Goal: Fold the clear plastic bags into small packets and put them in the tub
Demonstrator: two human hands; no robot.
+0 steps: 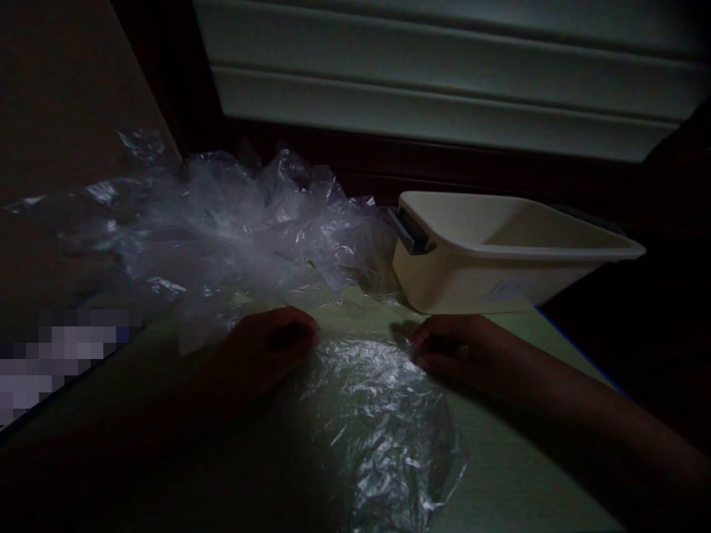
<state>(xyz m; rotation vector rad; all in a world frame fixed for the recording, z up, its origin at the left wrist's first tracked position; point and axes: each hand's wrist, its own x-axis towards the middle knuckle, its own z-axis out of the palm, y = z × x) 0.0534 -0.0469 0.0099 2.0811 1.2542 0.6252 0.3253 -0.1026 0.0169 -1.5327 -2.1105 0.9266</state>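
Observation:
A crinkled clear plastic bag is spread toward me over the light green table. My left hand pinches its far left corner, fingers curled closed. At the far right corner, my right hand grips the same edge between thumb and fingers. The bag's edge runs fairly straight from one hand to the other. Dim light hides much of the left fingers and forearm.
A loose heap of clear plastic bags covers the table's back left. Behind my right hand stands a cream plastic bin with dark handles. A pale slatted panel rises beyond the table.

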